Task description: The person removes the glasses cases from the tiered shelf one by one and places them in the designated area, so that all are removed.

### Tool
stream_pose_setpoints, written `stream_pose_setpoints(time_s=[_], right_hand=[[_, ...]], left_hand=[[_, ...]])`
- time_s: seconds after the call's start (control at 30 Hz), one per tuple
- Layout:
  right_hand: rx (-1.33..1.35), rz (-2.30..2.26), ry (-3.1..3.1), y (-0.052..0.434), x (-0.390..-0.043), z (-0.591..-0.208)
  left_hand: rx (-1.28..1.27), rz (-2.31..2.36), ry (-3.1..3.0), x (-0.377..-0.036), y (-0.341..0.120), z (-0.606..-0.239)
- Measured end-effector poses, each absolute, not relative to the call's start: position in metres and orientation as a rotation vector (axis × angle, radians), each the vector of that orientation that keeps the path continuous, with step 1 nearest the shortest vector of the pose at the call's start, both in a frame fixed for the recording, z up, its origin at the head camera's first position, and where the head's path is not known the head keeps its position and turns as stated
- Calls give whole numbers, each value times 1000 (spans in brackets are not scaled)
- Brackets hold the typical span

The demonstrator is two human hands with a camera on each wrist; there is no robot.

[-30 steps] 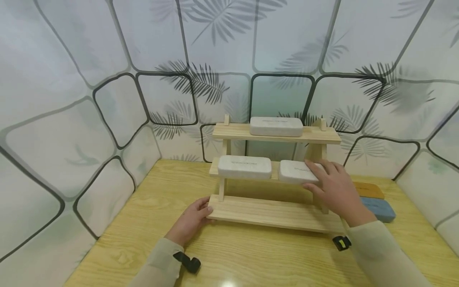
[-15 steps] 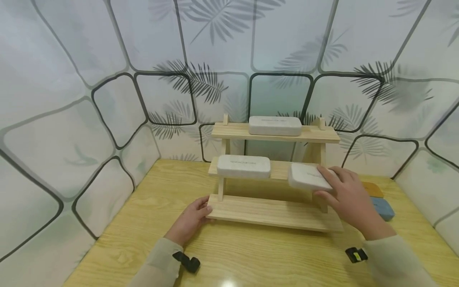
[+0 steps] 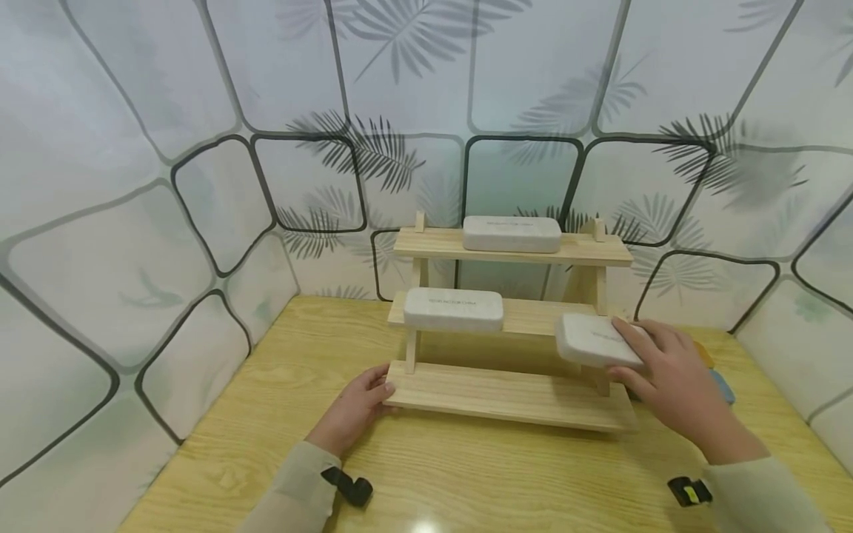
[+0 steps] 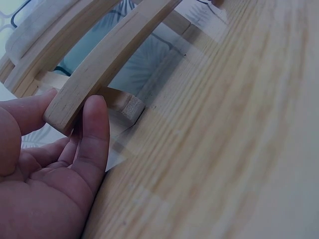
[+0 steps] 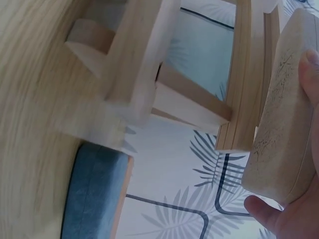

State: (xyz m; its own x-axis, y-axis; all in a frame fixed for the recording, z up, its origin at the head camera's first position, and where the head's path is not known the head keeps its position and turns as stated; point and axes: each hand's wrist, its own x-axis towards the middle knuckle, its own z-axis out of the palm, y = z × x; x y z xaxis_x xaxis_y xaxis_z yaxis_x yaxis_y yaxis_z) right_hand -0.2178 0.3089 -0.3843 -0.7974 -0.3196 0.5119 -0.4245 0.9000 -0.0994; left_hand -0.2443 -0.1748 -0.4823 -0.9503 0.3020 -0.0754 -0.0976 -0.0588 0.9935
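My right hand (image 3: pixel 686 392) holds a white glasses case (image 3: pixel 593 339) in the air, in front of the right end of the middle shelf of a three-tier wooden display stand (image 3: pixel 513 396). Its thumb and fingers grip the case's right end; in the right wrist view the lettered lid of the case (image 5: pixel 279 109) shows. My left hand (image 3: pixel 353 407) pinches the left end of the bottom shelf between thumb and fingers, also visible in the left wrist view on the shelf end (image 4: pixel 75 99). A second white case (image 3: pixel 455 309) lies on the middle shelf's left, a third (image 3: pixel 512 235) on the top shelf.
On the table (image 3: pixel 466 481) right of the stand lie a blue case (image 3: pixel 723 386) and an orange one (image 3: pixel 703 354), mostly hidden behind my right hand. A leaf-patterned curtain (image 3: pixel 413 66) surrounds the back and sides of the table.
My right hand has lifted the white glasses case off the right of the middle shelf and carried it right and toward me. The left hand and the stand have stayed put.
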Motion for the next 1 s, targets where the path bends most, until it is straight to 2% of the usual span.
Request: stream_pose_setpoints(time_s=[1.0], right_hand=[[567,290,-2559,340,-205,-403]], left_hand=[[214,2077,1960,-245,-174,-482]])
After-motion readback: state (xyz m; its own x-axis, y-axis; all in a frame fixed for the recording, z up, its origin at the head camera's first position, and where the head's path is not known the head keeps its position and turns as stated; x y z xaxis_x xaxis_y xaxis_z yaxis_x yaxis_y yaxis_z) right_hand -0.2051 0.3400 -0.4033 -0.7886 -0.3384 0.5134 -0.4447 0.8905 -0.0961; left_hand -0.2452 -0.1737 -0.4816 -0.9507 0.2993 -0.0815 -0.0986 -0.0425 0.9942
